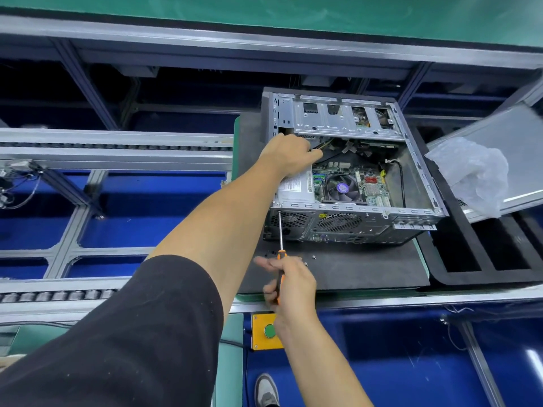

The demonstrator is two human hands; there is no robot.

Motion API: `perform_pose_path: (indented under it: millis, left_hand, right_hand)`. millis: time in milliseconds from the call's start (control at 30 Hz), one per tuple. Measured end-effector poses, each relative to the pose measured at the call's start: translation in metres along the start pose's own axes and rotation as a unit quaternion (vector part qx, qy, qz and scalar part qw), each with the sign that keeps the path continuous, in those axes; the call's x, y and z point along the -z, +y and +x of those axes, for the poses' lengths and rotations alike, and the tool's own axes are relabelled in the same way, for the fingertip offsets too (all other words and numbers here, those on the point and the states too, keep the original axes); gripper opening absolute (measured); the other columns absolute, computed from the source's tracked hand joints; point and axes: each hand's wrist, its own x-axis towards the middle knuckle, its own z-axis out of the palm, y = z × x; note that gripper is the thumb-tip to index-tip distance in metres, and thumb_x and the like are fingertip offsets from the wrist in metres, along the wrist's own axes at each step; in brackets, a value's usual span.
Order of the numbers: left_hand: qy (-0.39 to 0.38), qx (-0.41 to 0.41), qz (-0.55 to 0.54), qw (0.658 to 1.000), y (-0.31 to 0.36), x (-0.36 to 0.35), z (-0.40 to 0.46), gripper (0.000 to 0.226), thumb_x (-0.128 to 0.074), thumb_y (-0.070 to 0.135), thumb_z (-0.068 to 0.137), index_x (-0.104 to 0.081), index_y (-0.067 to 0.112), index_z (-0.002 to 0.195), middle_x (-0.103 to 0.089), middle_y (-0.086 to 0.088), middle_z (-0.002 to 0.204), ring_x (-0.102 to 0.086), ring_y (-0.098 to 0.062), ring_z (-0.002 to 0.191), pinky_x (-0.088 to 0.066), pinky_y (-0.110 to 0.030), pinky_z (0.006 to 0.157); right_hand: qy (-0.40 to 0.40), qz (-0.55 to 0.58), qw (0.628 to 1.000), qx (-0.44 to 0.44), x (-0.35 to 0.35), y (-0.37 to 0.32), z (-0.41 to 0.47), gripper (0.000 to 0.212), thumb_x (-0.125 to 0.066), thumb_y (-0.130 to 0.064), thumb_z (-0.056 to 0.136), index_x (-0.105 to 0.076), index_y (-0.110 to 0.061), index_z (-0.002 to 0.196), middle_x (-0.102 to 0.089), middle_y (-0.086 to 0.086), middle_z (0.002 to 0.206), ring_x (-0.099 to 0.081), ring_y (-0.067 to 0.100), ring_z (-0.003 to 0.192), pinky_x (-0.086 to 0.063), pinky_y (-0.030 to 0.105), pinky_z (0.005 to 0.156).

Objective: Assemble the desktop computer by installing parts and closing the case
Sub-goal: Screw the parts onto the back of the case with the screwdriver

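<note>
Computer case [349,174]: lies open-side up on a dark mat [346,268], right of centre; its perforated rear panel faces the near side.
Inside the case: a motherboard with a fan [342,188] in the middle, a silver labelled power supply [295,188] at the left, a metal drive cage [343,118] along the far side, dark cables between them.
Left hand [289,155]: reaches over the case's left wall, fingers curled down onto the far end of the power supply; what the fingertips hold is hidden, so I cannot tell whether it grips.
Right hand [289,284]: near the mat's front edge, fingers wrapped round the orange-and-black handle of a screwdriver [280,254].
Screwdriver shaft: runs up to the top left corner of the rear panel, tip at the panel.
Loose screws [310,259]: a few small ones on the mat, just beside the right hand.
Right of the case: a grey side panel [517,142] leaning tilted, a crumpled clear plastic bag [473,174] on it, and a black foam tray [482,254] nearer.
Near edge: a yellow box with a green button [269,331], partly behind the right wrist.
Left: conveyor rails with rollers [58,295].
</note>
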Motion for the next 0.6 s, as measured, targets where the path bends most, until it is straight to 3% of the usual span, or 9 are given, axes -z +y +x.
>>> perform_pose_path:
  millis: [67, 100, 200, 367, 467, 533, 600]
  left_hand:
    - [0.003, -0.001, 0.001, 1.0, 0.0, 0.0, 0.0, 0.044, -0.036, 0.039, 0.101, -0.045, 0.012, 0.067, -0.045, -0.004, 0.062, -0.038, -0.022, 0.061, -0.019, -0.037, 0.058]
    - [0.003, 0.0, -0.001, 1.0, 0.0, 0.0, 0.0, 0.044, -0.035, 0.039, 0.101, -0.046, 0.012, 0.068, -0.045, -0.004, 0.063, -0.039, -0.022, 0.062, -0.02, -0.037, 0.058]
    - [0.002, 0.003, -0.009, 1.0, 0.0, -0.001, 0.0, 0.044, -0.035, 0.039, 0.101, -0.045, 0.012, 0.067, -0.046, -0.004, 0.063, -0.04, -0.021, 0.062, -0.023, -0.036, 0.062]
    - [0.004, 0.0, -0.013, 1.0, -0.001, -0.002, 0.001, 0.045, -0.035, 0.039, 0.102, -0.045, 0.012, 0.068, -0.048, -0.005, 0.064, -0.041, -0.021, 0.063, -0.025, -0.036, 0.069]
    - [0.002, -0.003, -0.011, 1.0, -0.001, -0.001, 0.001, 0.045, -0.035, 0.04, 0.102, -0.042, 0.013, 0.066, -0.046, -0.004, 0.063, -0.038, -0.019, 0.061, -0.021, -0.036, 0.061]
    - [-0.001, 0.003, -0.013, 1.0, -0.002, -0.001, 0.0, 0.046, -0.035, 0.042, 0.101, -0.041, 0.015, 0.063, -0.046, -0.004, 0.064, -0.038, -0.016, 0.06, -0.021, -0.036, 0.059]
    - [0.001, 0.005, -0.015, 1.0, -0.002, -0.001, 0.0, 0.046, -0.035, 0.043, 0.1, -0.041, 0.015, 0.063, -0.045, -0.004, 0.063, -0.038, -0.016, 0.06, -0.021, -0.032, 0.056]
  right_hand:
    - [-0.094, 0.184, 0.969, -0.134, -0.004, -0.008, -0.001, 0.014, -0.052, -0.015, 0.095, -0.056, -0.009, 0.082, -0.079, 0.011, 0.096, -0.038, 0.008, 0.033, -0.028, 0.018, 0.033]
    - [-0.117, 0.226, 0.954, -0.16, -0.004, -0.01, 0.0, 0.019, -0.048, -0.017, 0.097, -0.056, -0.009, 0.081, -0.078, 0.011, 0.092, -0.035, 0.006, 0.031, -0.026, 0.016, 0.031]
    - [-0.118, 0.205, 0.959, -0.157, -0.006, -0.01, 0.001, 0.019, -0.045, -0.015, 0.093, -0.054, -0.01, 0.078, -0.073, 0.006, 0.078, -0.032, 0.006, 0.031, -0.023, 0.016, 0.03]
    - [-0.04, 0.106, 0.989, -0.1, -0.003, -0.009, 0.003, 0.017, -0.045, 0.004, 0.08, -0.044, -0.013, 0.076, -0.052, 0.001, 0.064, -0.031, 0.009, 0.041, -0.018, 0.019, 0.033]
    - [0.01, 0.024, 1.0, -0.006, -0.002, -0.007, 0.003, 0.02, -0.051, 0.006, 0.084, -0.044, -0.011, 0.077, -0.073, 0.003, 0.071, -0.054, 0.014, 0.044, -0.025, 0.02, 0.036]
    - [0.023, -0.01, 0.999, 0.03, -0.003, -0.003, -0.001, 0.018, -0.053, -0.002, 0.092, -0.045, -0.01, 0.079, -0.079, 0.003, 0.086, -0.075, 0.021, 0.064, -0.031, 0.02, 0.038]
    - [0.031, -0.009, 0.999, 0.038, -0.005, 0.0, -0.004, 0.014, -0.051, -0.011, 0.098, -0.048, -0.01, 0.084, -0.08, -0.001, 0.092, -0.078, 0.026, 0.073, -0.035, 0.022, 0.04]
